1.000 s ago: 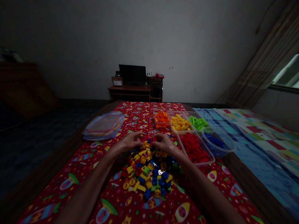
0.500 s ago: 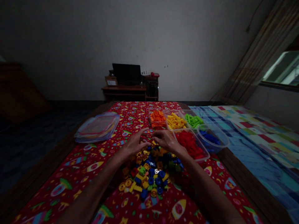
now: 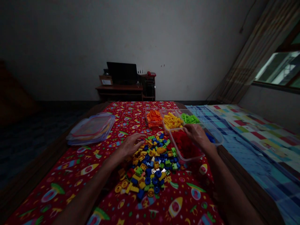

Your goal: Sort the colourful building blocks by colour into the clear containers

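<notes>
A heap of mixed toy bricks (image 3: 150, 162) in yellow, blue, green, orange and red lies on the red patterned tablecloth (image 3: 70, 175). My left hand (image 3: 130, 145) rests on the heap's far left edge, fingers curled among the bricks. My right hand (image 3: 197, 134) hovers over the clear tub of red bricks (image 3: 185, 147), fingers bent down; whether it holds a brick is hidden. Behind stand tubs of orange bricks (image 3: 152, 118), yellow bricks (image 3: 172, 121) and green bricks (image 3: 189, 118). A round tub of blue bricks (image 3: 214, 137) is partly hidden by my right hand.
A stack of clear lids (image 3: 91, 128) lies at the left of the cloth. A checked cloth (image 3: 257, 137) covers the surface to the right. A desk with a dark screen (image 3: 122, 78) stands by the far wall. The room is dim.
My right hand has left the heap and moved right, over the tub of red bricks. My left hand stays at the heap. The view has shifted slightly right.
</notes>
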Available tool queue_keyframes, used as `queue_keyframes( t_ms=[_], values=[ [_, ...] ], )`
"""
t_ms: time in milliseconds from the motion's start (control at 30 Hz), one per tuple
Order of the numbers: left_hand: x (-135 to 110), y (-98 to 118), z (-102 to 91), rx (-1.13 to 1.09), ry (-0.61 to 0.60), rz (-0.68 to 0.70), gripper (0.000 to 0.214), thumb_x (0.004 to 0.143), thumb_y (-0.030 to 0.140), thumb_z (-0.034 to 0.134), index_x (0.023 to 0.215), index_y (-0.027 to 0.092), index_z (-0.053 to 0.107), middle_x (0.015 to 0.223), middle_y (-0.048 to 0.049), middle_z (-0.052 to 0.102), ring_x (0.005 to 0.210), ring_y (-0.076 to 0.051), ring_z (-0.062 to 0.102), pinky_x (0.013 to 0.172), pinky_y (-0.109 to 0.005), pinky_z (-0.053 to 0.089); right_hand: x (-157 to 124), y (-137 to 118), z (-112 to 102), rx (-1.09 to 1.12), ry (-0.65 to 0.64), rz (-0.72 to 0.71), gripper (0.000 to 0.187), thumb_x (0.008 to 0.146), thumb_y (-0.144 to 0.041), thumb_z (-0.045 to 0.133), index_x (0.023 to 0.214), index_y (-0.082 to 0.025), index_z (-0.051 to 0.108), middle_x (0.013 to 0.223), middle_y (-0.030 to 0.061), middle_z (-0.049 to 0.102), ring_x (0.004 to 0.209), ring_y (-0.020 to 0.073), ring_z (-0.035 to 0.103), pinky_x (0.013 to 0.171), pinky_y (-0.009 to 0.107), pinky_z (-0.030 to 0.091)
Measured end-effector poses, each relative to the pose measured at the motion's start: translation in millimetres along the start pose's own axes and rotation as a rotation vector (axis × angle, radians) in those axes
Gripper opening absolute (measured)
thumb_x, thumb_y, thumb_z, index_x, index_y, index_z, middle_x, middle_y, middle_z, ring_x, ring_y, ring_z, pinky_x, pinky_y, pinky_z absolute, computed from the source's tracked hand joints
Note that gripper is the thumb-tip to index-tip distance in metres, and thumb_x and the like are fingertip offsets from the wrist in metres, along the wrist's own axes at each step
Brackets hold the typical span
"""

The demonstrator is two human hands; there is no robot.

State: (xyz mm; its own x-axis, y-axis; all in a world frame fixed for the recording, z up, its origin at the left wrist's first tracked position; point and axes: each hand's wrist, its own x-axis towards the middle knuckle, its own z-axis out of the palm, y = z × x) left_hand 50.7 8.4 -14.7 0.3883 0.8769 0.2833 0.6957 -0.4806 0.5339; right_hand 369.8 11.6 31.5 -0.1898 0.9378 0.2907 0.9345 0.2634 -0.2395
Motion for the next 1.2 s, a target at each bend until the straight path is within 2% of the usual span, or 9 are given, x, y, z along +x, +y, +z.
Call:
queue_keyframes(
  t_ms=[67,167,233,367,500,667,867,1000,1200],
  values=[
    [0,0,0.5,0.023,0.001,0.011,0.036,0.082,0.037,0.046,0.105,0.017,0.065,0.107,-0.0095,0.068,0.09,-0.02,0.065,0.081,-0.032,0.052,-2,5,8,0.005,0.005,-0.082,0.029,0.09,-0.025,0.043,0.099,-0.015,0.069,0.093,0.0108,0.071,0.084,0.0204,0.064,0.075,0.03,0.046],
    [-2,3,-0.9,0.037,-0.009,0.029,0.034,0.083,0.036,0.045,0.104,0.019,0.066,0.106,-0.0082,0.068,0.093,-0.02,0.064,0.084,-0.032,0.051,-11,9,20,0.045,-0.1,-0.308,0.03,0.089,-0.024,0.046,0.111,-0.018,0.065,0.115,0.0111,0.065,0.107,0.0225,0.059,0.091,0.035,0.046],
    [-2,5,-2.7,0.041,-0.016,0.036,0.033,0.083,0.036,0.045,0.103,0.019,0.066,0.106,-0.0082,0.069,0.095,-0.02,0.064,0.085,-0.032,0.05,-23,11,22,0.044,-0.176,-0.368,0.03,0.09,-0.025,0.045,0.111,-0.017,0.064,0.118,0.0123,0.064,0.11,0.0234,0.058,0.094,0.038,0.046],
    [-2,6,-3.4,0.05,-0.02,0.034,0.034,0.083,0.037,0.045,0.102,0.018,0.066,0.107,-0.009,0.069,0.096,-0.021,0.064,0.086,-0.032,0.05,-56,23,16,0.055,-0.183,-0.335,0.037,0.091,-0.031,0.044,0.122,-0.018,0.059,0.124,0.0135,0.06,0.114,0.0243,0.057,0.097,0.041,0.047],
    [-1,4,0.2,0.042,-0.034,0.026,0.036,0.083,0.039,0.044,0.103,0.018,0.066,0.108,-0.0097,0.068,0.096,-0.021,0.064,0.085,-0.032,0.05,-75,39,13,0.08,-0.214,-0.331,0.043,0.092,-0.033,0.043,0.133,-0.022,0.051,0.136,0.0113,0.052,0.127,0.0248,0.046,0.103,0.043,0.041],
    [-2,3,3.9,0.033,-0.032,0.04,0.036,0.083,0.039,0.043,0.102,0.018,0.066,0.105,-0.009,0.069,0.094,-0.021,0.064,0.086,-0.033,0.05,-56,38,24,0.087,-0.234,-0.372,0.041,0.09,-0.031,0.046,0.131,-0.023,0.053,0.133,0.0112,0.053,0.126,0.0246,0.047,0.102,0.042,0.042],
    [-4,3,4.4,0.045,-0.026,0.06,0.035,0.083,0.038,0.044,0.102,0.018,0.066,0.104,-0.0091,0.07,0.095,-0.022,0.064,0.085,-0.034,0.051,-29,36,40,0.131,-0.072,-0.404,0.038,0.086,-0.027,0.053,0.123,-0.023,0.058,0.132,0.0113,0.053,0.128,0.0248,0.043,0.106,0.045,0.037],
    [-4,5,3.7,0.042,-0.024,0.069,0.033,0.083,0.037,0.045,0.101,0.019,0.067,0.104,-0.0086,0.07,0.094,-0.022,0.064,0.085,-0.034,0.051,-48,48,34,0.217,-0.103,-0.318,0.036,0.087,-0.028,0.051,0.122,-0.022,0.059,0.13,0.0118,0.055,0.122,0.0248,0.05,0.1,0.044,0.043],
    [-3,5,4.7,0.033,-0.042,0.064,0.034,0.083,0.037,0.044,0.1,0.019,0.067,0.104,-0.0087,0.07,0.095,-0.022,0.064,0.086,-0.033,0.051,-77,66,14,0.284,-0.212,-0.394,0.041,0.086,-0.028,0.055,0.127,-0.025,0.057,0.133,0.0103,0.054,0.124,0.0239,0.049,0.102,0.042,0.042]
  ],
)
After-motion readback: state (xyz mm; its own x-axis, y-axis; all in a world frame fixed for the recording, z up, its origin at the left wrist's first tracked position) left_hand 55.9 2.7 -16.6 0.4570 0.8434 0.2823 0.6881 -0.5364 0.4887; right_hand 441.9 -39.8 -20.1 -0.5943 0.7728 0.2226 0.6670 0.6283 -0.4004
